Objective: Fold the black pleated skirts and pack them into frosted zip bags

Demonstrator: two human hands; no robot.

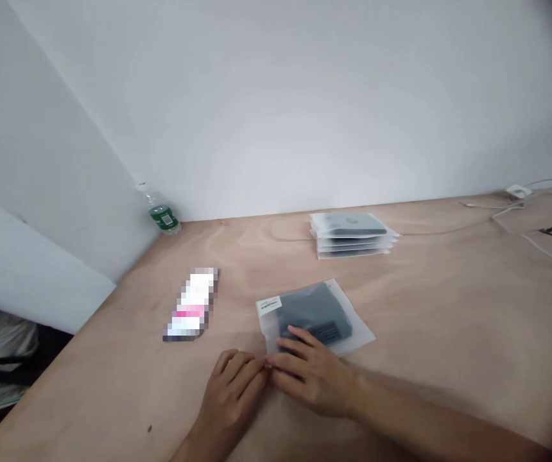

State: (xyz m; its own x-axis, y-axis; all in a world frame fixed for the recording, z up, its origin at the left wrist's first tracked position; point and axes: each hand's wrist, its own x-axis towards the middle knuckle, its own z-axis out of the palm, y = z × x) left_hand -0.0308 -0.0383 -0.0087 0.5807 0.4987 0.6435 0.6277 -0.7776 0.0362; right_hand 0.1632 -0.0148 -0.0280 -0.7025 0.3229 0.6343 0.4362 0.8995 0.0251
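Note:
A frosted plastic bag (305, 314) with a dark flat item inside and a white label at its upper left corner lies on the wooden table. My right hand (312, 375) rests on the bag's lower left part, fingers spread over it. Just left of it, my left hand (235, 391) has its fingers curled together at the bag's lower left corner; its fingertips meet those of my right hand there. What the left fingertips pinch, if anything, is too small to make out.
A stack of similar bags (353, 236) sits near the wall. On the left are a phone with a blurred screen (193, 305) and a plastic bottle (164, 217) with a green label. White cables (502, 215) and an adapter (518, 191) lie at the back right of the table (449, 308).

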